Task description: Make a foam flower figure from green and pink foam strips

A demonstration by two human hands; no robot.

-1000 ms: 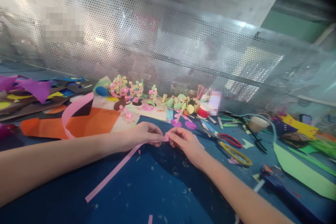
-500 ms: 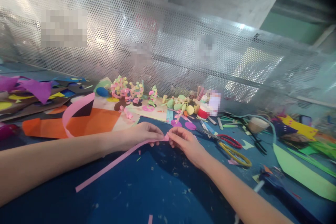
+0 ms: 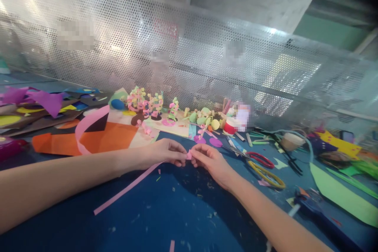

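Note:
A long pink strip [image 3: 128, 189], which looks like paper or craft foam, runs from between my hands down to the lower left. My left hand [image 3: 171, 152] pinches it near its far end. Fingers of my right hand [image 3: 205, 157] are closed on the same end, where a small folded or curled bit shows between both sets of fingertips. Just how that end is folded is hidden by the fingers. Both hands are just above the blue tabletop [image 3: 141, 228]. Right of my right hand lie scissors with red handles [image 3: 261, 159] and others with yellow handles [image 3: 267, 175].
Small pink and green curled figures [image 3: 155, 104] stand along the back before a perforated metal screen [image 3: 201, 63]. Orange sheet [image 3: 112, 136] and a curved pink strip [image 3: 79, 130] lie left. A dark blue glue gun [image 3: 320, 214] and a pale green sheet [image 3: 339, 191] are at right.
The strip's loose end has shifted slightly right and up as my hands work its other end. Both hands keep their hold; the whole view has moved a little.

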